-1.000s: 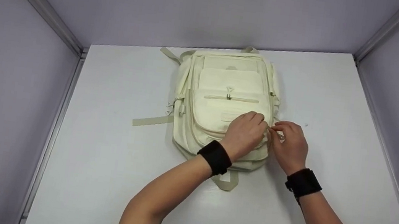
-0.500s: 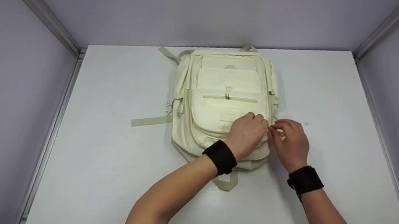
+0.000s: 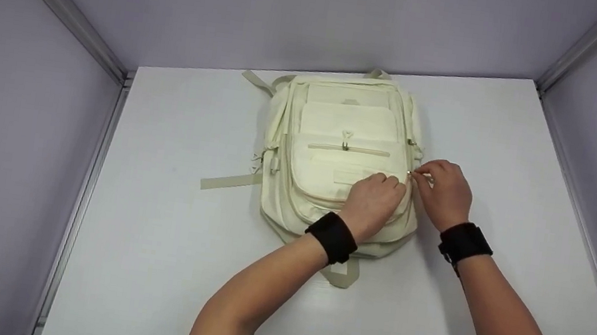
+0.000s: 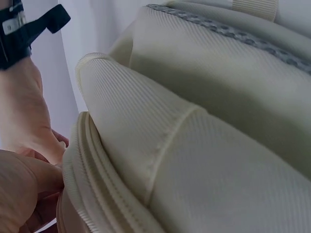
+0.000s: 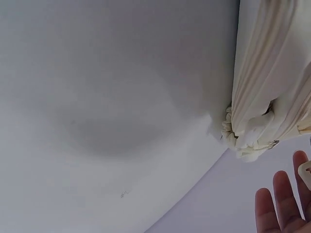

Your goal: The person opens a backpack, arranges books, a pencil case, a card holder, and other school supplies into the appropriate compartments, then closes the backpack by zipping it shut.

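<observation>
A cream backpack [image 3: 348, 119] lies front side up on the white table in the head view. My left hand [image 3: 374, 203] lies over its lower right front, fingers curled. In the left wrist view, the left hand [image 4: 22, 189] grips the zippered edge [image 4: 87, 170] of a front pocket. At the bag's right side, my right hand [image 3: 445, 190] pinches a small zipper pull [image 3: 409, 173] between thumb and forefinger. Part of that pale pull [image 5: 305, 174] shows by the right hand's fingers [image 5: 286, 201] in the right wrist view.
The white table [image 3: 159, 264] has panel walls on three sides, the back wall [image 3: 296, 11] close behind the bag. Loose straps stick out, one strap [image 3: 230, 181] to the left and a webbing loop [image 3: 342, 277] at the near end.
My right hand has moved up along the bag's right side, away from me, with the zipper pull. The left hand stays at nearly the same spot on the bag.
</observation>
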### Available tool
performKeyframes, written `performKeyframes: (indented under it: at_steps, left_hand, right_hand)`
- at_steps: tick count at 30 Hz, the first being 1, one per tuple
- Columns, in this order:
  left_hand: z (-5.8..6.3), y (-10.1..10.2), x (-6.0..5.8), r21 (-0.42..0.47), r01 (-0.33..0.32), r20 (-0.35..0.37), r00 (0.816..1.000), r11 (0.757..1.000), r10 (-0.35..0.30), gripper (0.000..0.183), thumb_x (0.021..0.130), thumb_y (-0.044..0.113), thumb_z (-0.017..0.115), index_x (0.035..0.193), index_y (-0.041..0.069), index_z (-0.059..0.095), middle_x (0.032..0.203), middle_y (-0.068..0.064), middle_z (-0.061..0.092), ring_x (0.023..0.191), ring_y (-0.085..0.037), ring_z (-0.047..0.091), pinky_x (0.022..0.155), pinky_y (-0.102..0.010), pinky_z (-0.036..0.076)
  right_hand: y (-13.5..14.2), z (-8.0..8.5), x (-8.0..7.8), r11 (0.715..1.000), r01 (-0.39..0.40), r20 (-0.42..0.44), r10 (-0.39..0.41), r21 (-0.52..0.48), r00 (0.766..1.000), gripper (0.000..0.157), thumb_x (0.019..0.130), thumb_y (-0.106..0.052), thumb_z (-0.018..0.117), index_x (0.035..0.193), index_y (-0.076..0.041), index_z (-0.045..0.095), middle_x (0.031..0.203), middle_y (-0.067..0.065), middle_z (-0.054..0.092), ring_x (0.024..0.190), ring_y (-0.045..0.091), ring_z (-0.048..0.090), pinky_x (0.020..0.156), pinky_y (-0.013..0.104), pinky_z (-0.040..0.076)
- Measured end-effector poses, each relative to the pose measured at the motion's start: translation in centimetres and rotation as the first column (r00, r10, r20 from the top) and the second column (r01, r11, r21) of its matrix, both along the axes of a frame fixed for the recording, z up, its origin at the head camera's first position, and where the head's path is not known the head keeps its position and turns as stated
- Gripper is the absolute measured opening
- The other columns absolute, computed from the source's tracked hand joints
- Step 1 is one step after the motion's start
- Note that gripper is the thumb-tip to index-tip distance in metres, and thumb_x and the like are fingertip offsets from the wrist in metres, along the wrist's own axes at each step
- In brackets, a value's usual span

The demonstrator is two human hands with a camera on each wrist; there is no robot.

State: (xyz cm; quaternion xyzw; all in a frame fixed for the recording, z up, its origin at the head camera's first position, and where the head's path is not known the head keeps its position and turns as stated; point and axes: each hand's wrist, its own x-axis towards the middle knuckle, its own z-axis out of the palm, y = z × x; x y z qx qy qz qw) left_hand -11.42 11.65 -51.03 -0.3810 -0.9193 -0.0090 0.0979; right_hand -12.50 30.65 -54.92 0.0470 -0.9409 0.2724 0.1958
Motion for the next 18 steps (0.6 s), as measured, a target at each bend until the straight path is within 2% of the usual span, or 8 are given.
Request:
performKeyframes:
  at_steps: [5, 11, 18]
  left_hand:
    - [0.0, -0.1, 0.1, -0.01, 0.001, -0.018, 1.0, 1.0, -0.001, 0.015, 0.102, 0.012, 0.057, 0.11, 0.018, 0.068, 0.099, 0.003, 0.066, 0.09, -0.015, 0.062, 0.073, -0.026, 0.053]
    - [-0.3, -0.3, 0.2, 0.022, 0.011, -0.074, 0.997, 1.0, -0.01, 0.013, 0.102, 0.012, 0.058, 0.103, 0.019, 0.07, 0.094, 0.003, 0.065, 0.087, -0.014, 0.063, 0.073, -0.026, 0.053]
    - [-0.6, -0.3, 0.1, 0.034, 0.026, -0.085, 0.996, 0.999, -0.023, 0.013, 0.1, 0.01, 0.059, 0.101, 0.019, 0.069, 0.093, 0.003, 0.065, 0.088, -0.015, 0.063, 0.076, -0.026, 0.053]
  right_hand:
    - [0.0, 0.3, -1.9, 0.999, 0.016, 0.078, -0.018, 0.035, 0.997, 0.015, 0.094, -0.018, 0.077, 0.099, -0.004, 0.076, 0.103, 0.016, 0.069, 0.1, 0.038, 0.062, 0.081, 0.051, 0.051]
    - [-0.2, 0.8, -4.0, 0.996, 0.032, 0.182, -0.046, 0.079, 0.982, 0.018, 0.098, -0.021, 0.072, 0.105, -0.004, 0.076, 0.107, 0.017, 0.069, 0.103, 0.039, 0.06, 0.084, 0.053, 0.051]
    - [-0.2, 1.1, -5.8, 0.993, 0.006, 0.226, -0.032, 0.115, 0.974, 0.018, 0.1, -0.019, 0.07, 0.108, -0.003, 0.075, 0.109, 0.018, 0.069, 0.104, 0.039, 0.06, 0.087, 0.053, 0.05]
